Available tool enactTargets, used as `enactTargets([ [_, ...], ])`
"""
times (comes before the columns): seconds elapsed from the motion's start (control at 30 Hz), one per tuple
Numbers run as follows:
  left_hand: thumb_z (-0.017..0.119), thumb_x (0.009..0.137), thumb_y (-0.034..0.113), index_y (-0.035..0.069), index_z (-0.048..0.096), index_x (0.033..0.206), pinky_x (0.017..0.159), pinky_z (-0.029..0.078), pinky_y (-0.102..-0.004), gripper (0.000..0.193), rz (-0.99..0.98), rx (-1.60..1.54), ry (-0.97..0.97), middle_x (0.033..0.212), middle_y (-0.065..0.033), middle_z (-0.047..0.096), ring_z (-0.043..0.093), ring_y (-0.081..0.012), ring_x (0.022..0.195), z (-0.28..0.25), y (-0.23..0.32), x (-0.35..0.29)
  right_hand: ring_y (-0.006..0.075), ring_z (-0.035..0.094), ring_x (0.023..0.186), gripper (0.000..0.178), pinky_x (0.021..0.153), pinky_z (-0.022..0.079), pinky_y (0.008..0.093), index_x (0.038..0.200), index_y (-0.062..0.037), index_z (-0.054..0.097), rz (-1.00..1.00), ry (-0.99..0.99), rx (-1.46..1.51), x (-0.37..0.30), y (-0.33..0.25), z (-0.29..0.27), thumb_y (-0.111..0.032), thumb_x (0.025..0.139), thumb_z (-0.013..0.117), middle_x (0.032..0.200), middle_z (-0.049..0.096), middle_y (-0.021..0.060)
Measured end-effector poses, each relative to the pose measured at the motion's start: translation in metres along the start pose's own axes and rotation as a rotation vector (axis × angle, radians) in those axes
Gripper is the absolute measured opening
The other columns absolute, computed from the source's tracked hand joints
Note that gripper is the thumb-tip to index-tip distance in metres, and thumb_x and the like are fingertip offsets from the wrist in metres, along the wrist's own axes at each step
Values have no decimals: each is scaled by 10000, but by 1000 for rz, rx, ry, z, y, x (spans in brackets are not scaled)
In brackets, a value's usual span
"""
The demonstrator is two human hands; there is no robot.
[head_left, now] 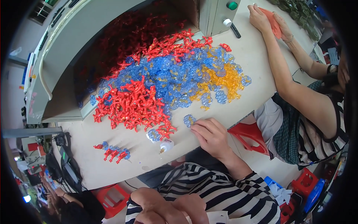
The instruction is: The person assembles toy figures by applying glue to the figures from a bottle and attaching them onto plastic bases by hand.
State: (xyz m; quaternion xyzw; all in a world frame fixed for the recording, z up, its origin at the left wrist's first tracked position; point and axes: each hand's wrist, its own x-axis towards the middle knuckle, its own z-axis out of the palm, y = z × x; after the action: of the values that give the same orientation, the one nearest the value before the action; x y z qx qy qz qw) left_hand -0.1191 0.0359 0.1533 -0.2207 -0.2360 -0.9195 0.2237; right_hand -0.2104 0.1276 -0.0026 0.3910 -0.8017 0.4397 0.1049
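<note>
Blue ring piece (189, 120) at the right hand's fingertips

The ring piece, translucent with a touch of yellow in its middle, sits on the pale surface (93, 170), just near of the big heap. The person's right hand (213, 137) reaches in from the near right, its thumb and index fingers narrowed together at the ring's near right edge; whether they grip it or only touch it, I cannot tell. The left hand (167, 212) appears low at the near edge, partly cut off, with fingers bent; I cannot tell whether it holds anything.

Left of the ring, red figures (130, 106) lie in a shiny pile. Blue pieces (160, 74) spread across the middle beyond it, yellow pieces (225, 80) gather at their right, and more red ones run to the far side, into a grey hood (56, 67).

Near the red pile's near edge lies a second blue ring (153, 134), with a small white bottle (166, 145) tipped over just near of it. Farther left, a cluster of red and blue pieces (115, 153) stands apart. At far right, a co-worker's hands (260, 19) hold an orange-red item (272, 23).
</note>
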Motion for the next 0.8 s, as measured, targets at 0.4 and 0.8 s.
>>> enactTargets([
  [0.4,366,896,548,144,649,881,830,326,-330,494,-83,-57,-140,913,-41,606,441,-246,968,-20,28,-8,246,593,729,420,618,485,297,979,-5,602,72,-124,303,-11,-41,-1,-97,612,783,902,612,122],
  [0.8,480,862,316,103,596,847,746,378,-359,243,12,243,-17,862,-77,605,495,-233,840,-40,59,-49,252,614,828,522,692,504,312,1099,-26,557,117,-173,200,-6,-63,29,-176,647,769,1016,617,114],
])
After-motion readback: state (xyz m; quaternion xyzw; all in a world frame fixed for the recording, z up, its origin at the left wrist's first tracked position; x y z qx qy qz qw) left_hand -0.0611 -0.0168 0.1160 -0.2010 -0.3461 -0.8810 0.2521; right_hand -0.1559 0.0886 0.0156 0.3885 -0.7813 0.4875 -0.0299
